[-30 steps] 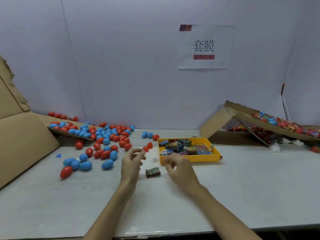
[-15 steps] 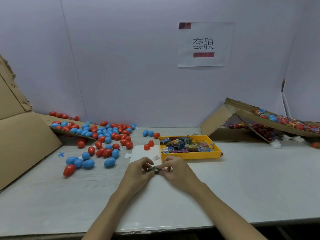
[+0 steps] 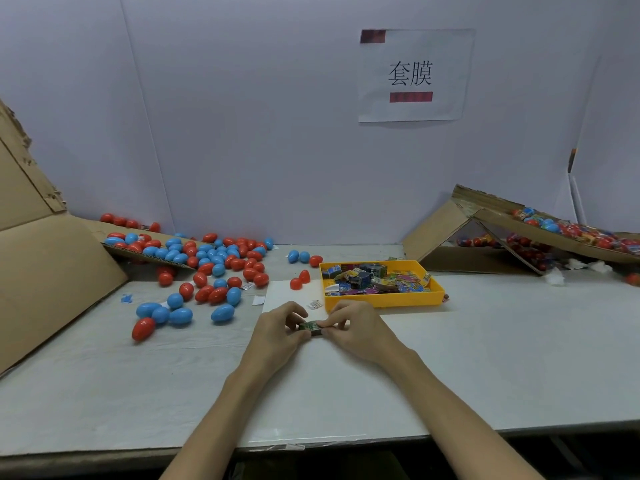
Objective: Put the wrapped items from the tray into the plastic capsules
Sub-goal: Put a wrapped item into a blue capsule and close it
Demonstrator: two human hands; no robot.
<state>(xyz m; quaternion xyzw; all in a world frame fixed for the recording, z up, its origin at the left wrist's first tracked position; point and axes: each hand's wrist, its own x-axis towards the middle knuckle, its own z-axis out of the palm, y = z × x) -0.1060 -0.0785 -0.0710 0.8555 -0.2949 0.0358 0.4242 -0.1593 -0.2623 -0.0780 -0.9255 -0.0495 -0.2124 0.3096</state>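
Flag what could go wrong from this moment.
1. Both the left hand and the right hand pinch the small wrapped item. Freeing one hand to fetch a shell might let it slip.
2. The capsules lie loose on the table, so a reaching arm could set them rolling.

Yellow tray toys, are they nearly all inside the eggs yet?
Not nearly. Some packaged eggs lie on the right cardboard, maybe done. The left hand and right hand pinch one green wrapped item. The yellow tray holds plenty; many capsules wait.
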